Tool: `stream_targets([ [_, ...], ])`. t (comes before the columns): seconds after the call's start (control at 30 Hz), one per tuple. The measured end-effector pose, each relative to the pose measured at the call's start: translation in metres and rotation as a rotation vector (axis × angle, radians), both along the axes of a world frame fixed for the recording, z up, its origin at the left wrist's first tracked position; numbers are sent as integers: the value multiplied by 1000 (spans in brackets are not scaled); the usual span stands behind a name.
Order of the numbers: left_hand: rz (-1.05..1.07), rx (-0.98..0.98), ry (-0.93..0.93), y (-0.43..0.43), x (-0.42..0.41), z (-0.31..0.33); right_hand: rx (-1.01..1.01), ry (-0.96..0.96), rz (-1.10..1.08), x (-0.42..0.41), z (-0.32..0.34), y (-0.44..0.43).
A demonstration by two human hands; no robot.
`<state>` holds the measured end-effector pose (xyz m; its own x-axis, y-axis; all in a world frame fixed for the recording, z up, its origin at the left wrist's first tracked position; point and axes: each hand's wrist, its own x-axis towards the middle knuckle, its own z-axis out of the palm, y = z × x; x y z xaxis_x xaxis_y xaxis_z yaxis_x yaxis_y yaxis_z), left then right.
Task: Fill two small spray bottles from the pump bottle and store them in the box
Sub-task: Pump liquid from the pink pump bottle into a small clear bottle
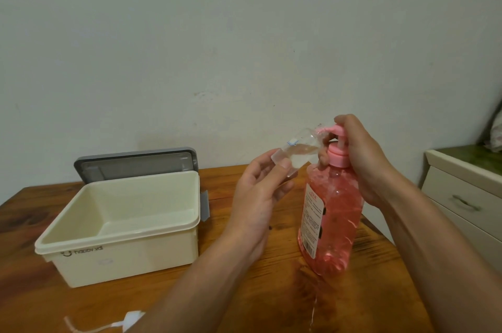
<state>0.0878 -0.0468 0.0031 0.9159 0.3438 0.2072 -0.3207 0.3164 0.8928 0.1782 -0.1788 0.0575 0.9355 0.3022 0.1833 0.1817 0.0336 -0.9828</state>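
1. Your left hand [258, 197], at centre frame, has its fingers [284, 163] clamped around the base of the small clear plastic spray bottle [300, 152], which is tilted with its open mouth up against the pink nozzle. Hold that tilt steady so the mouth sits right under the spout.
2. Your right hand [361, 159] is wrapped over the pink pump head [330, 130] of the tall clear pump bottle filled with pink liquid [331, 218], which stands on the brown wooden desk [244, 292] right of centre. The fingers are closed over the pump top, and the thumb side reaches down by the collar.
3. Press the pump slowly and fully, then let it rise all the way before the next stroke. A quick jab would likely squirt past the narrow mouth.
4. Some clear liquid already sits in the small bottle. It looks only partly filled, so more strokes seem needed. Leave room at the top for the sprayer cap.
5. A wet streak shows on the desk below the pump bottle, toward the bottom edge of the frame. Take that as a warning to keep the mouth snug to the spout.
6. The cream rectangular plastic box [122, 256] sits open at lower left, its grey lid [135, 163] propped behind it, with nothing visible inside. A second spray bottle is not in sight.
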Motion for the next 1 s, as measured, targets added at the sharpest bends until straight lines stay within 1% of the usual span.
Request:
stream_targets([
  [0.8, -2, -1, 1, 0, 0, -1, -19, -4, -17, 1, -1, 0],
  [1.0, 4, -3, 3, 1, 1, -1, 2, -4, -24, 0, 0, 1],
])
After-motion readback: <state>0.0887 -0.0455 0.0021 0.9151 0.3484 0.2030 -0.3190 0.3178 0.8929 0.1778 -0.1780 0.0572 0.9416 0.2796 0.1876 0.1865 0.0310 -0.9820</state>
